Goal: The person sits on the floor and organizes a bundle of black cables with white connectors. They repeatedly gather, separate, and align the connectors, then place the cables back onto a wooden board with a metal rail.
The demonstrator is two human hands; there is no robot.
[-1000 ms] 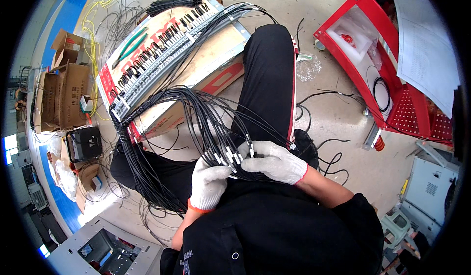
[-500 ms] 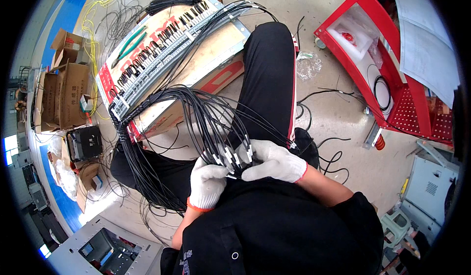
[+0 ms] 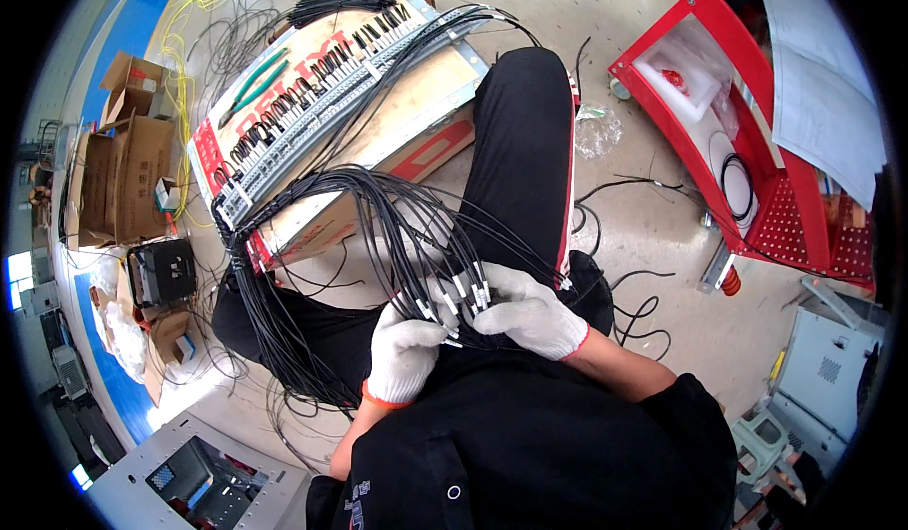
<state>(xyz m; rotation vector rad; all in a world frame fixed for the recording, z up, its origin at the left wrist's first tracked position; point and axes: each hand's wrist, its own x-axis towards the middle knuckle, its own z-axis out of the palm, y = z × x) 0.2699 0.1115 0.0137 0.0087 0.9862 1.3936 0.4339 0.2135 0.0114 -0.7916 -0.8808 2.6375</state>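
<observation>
Both my hands wear white knit gloves and meet over my lap at the ends of a bundle of black cables. White label sleeves sit near the cable ends. My left hand is closed around part of the bundle, thumb toward the labels. My right hand pinches several labelled ends between thumb and fingers. From my hands the cables arch up to the left, to a tied trunk beside a slotted metal rail, which lies on a wooden box. Some fingertips are hidden behind the cables.
On the box lie green-handled pliers, a bunch of black cable ties and a row of black-and-white connectors. A red metal frame stands at the right. Cardboard boxes are at the left, a grey metal cabinet at lower left.
My right hand has shifted slightly, and the labelled cable ends between my hands are spread a little differently. My left hand stays nearly in place, still closed on the cables.
</observation>
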